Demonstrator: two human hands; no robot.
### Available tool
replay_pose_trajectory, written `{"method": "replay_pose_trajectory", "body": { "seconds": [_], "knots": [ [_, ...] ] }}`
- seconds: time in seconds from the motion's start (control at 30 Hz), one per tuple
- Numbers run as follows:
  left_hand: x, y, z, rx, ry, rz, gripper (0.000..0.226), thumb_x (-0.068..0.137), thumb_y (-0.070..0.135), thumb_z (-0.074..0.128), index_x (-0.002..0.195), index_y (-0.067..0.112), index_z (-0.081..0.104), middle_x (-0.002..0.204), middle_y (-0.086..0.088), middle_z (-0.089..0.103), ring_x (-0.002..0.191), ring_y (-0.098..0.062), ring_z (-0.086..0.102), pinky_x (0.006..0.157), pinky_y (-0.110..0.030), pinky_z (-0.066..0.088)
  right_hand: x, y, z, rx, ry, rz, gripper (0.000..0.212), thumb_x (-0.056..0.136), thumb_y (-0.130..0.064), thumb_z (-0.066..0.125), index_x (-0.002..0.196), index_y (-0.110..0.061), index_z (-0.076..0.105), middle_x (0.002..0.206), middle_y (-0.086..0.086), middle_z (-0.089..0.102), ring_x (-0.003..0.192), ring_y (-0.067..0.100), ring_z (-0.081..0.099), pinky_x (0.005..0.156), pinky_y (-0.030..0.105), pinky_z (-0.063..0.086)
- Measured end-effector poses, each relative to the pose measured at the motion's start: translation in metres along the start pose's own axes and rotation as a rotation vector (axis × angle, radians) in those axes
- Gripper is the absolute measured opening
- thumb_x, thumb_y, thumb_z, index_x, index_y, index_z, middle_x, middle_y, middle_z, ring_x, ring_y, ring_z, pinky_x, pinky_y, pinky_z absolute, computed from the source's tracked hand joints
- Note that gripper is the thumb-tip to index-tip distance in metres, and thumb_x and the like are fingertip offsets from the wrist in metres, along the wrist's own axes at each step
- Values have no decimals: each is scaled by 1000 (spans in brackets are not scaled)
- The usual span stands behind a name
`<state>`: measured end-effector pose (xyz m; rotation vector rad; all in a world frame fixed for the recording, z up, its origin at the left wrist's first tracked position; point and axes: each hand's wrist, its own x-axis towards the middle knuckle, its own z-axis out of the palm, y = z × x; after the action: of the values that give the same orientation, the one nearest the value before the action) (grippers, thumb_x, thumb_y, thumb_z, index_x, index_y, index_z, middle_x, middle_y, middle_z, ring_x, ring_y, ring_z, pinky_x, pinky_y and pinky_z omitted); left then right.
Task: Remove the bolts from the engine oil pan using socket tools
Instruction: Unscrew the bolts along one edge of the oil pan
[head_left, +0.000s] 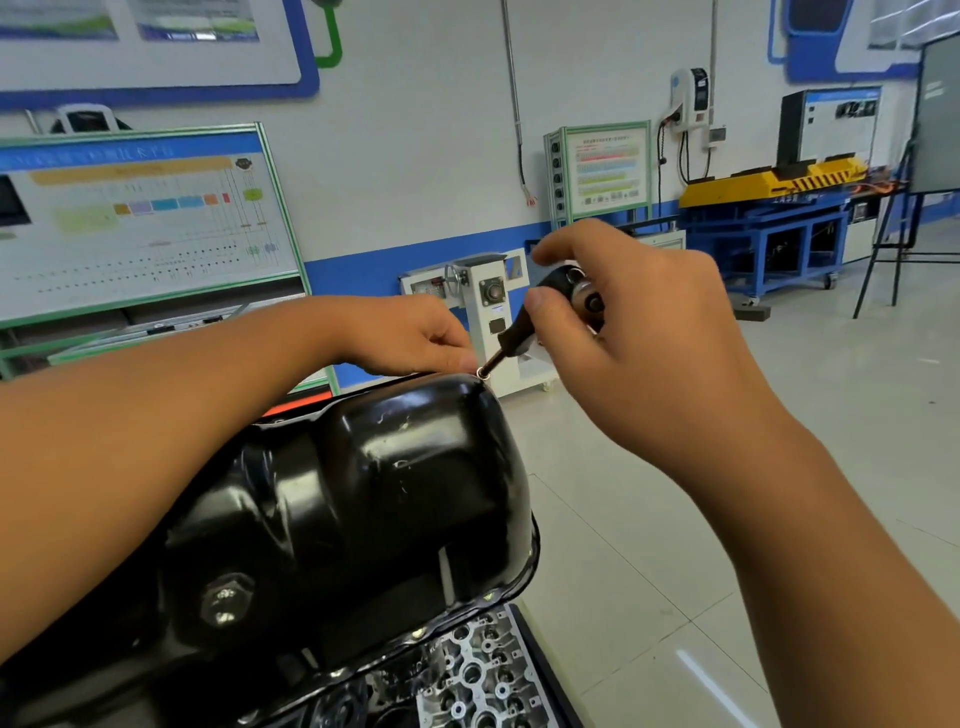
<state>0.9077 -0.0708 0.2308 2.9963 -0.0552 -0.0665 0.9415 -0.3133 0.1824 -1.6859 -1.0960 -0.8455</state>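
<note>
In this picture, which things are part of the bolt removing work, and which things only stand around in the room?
Part of the job:
- oil pan
- socket tool, gripped by the right hand
- left hand, fingertips at the tool's tip on the pan's far edge

Just standing around:
- wiring display board
- yellow and blue bench
- white stand

Two hands (415, 332) (639, 332), one socket tool (550, 306), one black oil pan (363, 493), one drain plug (227, 597)

oil pan (395, 483): glossy black, dented, upturned on engine | socket driver (524, 332): black handle, tilted, tip at pan's far edge
</note>
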Motion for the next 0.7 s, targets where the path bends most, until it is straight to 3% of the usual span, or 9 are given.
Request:
{"method": "replay_pose_trajectory", "body": {
  "seconds": [0.03, 0.1, 0.17, 0.3, 0.4, 0.47, 0.57, 0.63, 0.7],
  "knots": [
    [1, 0, 1, 37, 19, 5, 28, 103, 36, 58, 91, 20, 78, 79, -1, 72, 72, -25, 62, 71, -39, 53, 0, 1, -2, 1, -14, 7, 13, 96, -27, 62, 105, -20, 69, 71, -7, 66, 75, 12, 59, 65, 27, 46],
    [2, 3, 2, 33, 35, 0, 21, 101, 29, 62, 93, 22, 81, 72, 18, 72, 62, 2, 59, 60, -16, 46, 0, 2, -3, 41, -28, 41, 9, 93, -23, 62, 96, -19, 70, 65, -5, 63, 73, 14, 57, 63, 28, 44],
    [2, 6, 1, 43, 32, -16, 16, 99, 21, 66, 99, 16, 82, 64, 29, 67, 57, 10, 58, 56, -6, 41, -2, -1, -1, 44, 16, 82, 18, 95, -30, 63, 83, -19, 69, 58, -4, 59, 63, 18, 55, 55, 30, 42],
    [5, 9, 0, 42, 18, -67, 15, 95, 18, 68, 97, 14, 82, 69, 21, 73, 60, 8, 60, 57, -6, 42, -4, -10, 5, -96, 69, 163, 46, 98, -58, 56, 74, -18, 59, 60, -1, 57, 58, 23, 57, 57, 38, 50],
    [5, 12, 1, 35, 5, -135, 18, 93, 18, 67, 91, 9, 82, 77, -8, 74, 65, -13, 57, 62, -24, 48, -5, -11, 3, -112, 26, 126, 27, 98, -47, 61, 87, -22, 60, 61, -4, 56, 61, 23, 58, 60, 42, 54],
    [4, 11, 0, -40, -18, -195, 18, 92, 13, 64, 89, 9, 81, 70, -21, 64, 59, -20, 45, 55, -31, 41, -5, -12, -2, -68, -7, 54, 18, 96, -38, 68, 96, -21, 62, 60, -8, 54, 64, 21, 58, 63, 41, 54],
    [1, 10, -1, -151, -35, -269, 22, 91, 7, 61, 88, 13, 81, 53, -4, 46, 43, -16, 28, 40, -21, 25, -3, -14, -8, -18, -103, 28, 20, 85, -21, 80, 97, -21, 64, 74, -13, 60, 76, 12, 59, 72, 32, 51],
    [0, 10, -2, -194, -53, -291, 22, 91, 7, 60, 87, 13, 81, 53, -3, 44, 42, -15, 27, 40, -20, 22, -3, -15, -7, 55, -142, 58, 21, 79, -10, 80, 90, -21, 66, 81, -12, 64, 81, 10, 57, 73, 23, 45],
    [0, 11, -2, -221, -75, -288, 24, 91, 8, 61, 77, 15, 80, 51, -2, 42, 43, -15, 26, 41, -20, 21, -5, -19, -1, 48, -72, 79, 12, 81, -15, 76, 81, -21, 66, 73, -9, 64, 74, 11, 57, 67, 23, 44]
  ]
}}
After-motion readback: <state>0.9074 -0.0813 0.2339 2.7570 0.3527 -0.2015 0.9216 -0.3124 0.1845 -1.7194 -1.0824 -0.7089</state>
